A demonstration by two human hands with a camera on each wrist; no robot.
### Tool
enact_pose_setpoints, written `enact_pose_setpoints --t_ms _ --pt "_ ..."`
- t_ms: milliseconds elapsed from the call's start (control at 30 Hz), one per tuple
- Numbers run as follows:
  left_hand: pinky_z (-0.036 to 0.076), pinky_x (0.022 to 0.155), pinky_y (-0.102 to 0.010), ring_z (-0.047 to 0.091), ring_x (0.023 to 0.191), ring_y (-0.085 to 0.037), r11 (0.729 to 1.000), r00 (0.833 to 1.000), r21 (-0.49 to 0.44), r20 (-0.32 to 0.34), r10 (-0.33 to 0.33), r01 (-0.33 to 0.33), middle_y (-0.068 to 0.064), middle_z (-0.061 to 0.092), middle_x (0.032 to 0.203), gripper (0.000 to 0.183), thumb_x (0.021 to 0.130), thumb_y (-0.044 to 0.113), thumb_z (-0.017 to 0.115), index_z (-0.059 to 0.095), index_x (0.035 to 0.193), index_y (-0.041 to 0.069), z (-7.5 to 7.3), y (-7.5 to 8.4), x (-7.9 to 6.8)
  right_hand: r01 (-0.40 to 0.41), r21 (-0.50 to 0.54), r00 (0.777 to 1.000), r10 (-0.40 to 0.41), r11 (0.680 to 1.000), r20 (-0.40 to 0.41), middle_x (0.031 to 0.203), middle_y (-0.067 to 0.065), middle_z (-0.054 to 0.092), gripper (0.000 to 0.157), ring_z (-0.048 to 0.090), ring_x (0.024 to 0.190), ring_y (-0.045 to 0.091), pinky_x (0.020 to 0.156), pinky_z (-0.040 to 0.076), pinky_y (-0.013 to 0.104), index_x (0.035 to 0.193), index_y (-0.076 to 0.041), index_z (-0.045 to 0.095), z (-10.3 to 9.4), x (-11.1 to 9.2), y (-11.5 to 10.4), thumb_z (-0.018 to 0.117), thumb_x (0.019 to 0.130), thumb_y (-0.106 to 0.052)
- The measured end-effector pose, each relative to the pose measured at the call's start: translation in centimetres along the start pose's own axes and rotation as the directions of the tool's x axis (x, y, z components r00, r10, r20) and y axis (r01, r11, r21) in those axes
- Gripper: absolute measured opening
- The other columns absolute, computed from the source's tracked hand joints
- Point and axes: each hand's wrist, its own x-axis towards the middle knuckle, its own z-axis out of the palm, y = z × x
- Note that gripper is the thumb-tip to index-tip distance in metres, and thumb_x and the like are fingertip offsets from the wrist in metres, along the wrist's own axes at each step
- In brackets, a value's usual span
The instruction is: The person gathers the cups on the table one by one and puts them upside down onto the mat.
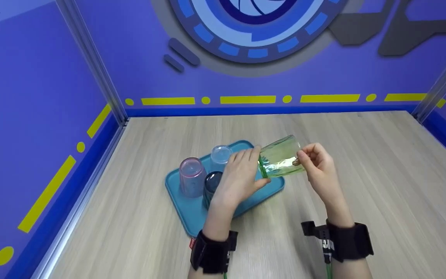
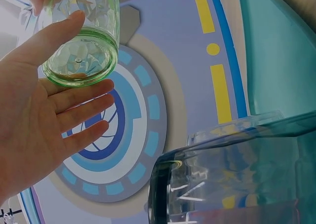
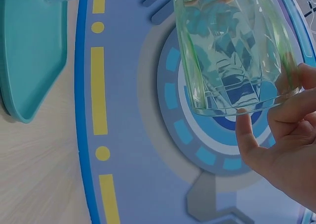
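Surface (image 1: 393, 186): pale wood grain, spread out in front of you. Blue tray (image 1: 186, 213) on it, angled, left of your midline.

Your left hand (image 1: 236, 174) reaches above the tray, fingers straight, thumb spread and touching the glass by its base; how much weight it bears, you cannot tell. Your right hand (image 1: 319, 166), beyond the tray's right end, has its fingers curled, pinching the rim.

Green glass (image 1: 281, 157): raised between your hands, over the tray's right end. Long axis runs crosswise, hand to hand, base left, mouth right, mouth end higher in the head view. Key relation: tray lies below and to the left, so your left hand is nearer to it.

Pink-tinted glass (image 1: 192, 180), dark glass (image 1: 211, 184), partly behind your left hand, and clear glass (image 1: 220, 155) stand on the tray's left part.
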Motion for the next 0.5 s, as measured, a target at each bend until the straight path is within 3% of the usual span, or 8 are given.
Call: enact_pose_setpoints --t_ms 233,500 --pt "0.036 0.102 -0.036 0.046 0.12 -0.02 1.0 1.0 -0.009 0.009 -0.001 0.002 -0.006 0.051 0.129 0.079 0.076 0.049 0.066 0.037 0.136 0.007 -0.16 -0.01 -0.01 -0.017 -0.006 1.0 0.017 1.0 0.002 0.068 -0.001 0.058 0.014 0.035 0.042 0.005 0.034 0.026 0.021 0.089 0.009 0.049 -0.12 -0.02 0.0 0.049 0.092 -0.005" --pt "0.037 0.1 -0.037 0.048 0.118 -0.021 1.0 1.0 -0.006 -0.005 0.001 -0.001 -0.007 0.052 0.128 0.081 0.074 0.047 0.069 0.038 0.136 0.006 -0.14 -0.03 0.02 -0.011 -0.002 1.0 0.011 1.0 0.007 0.068 0.002 0.059 0.015 0.034 0.04 0.005 0.034 0.028 0.02 0.089 0.009 0.049 -0.16 0.02 0.07 0.049 0.092 -0.005"
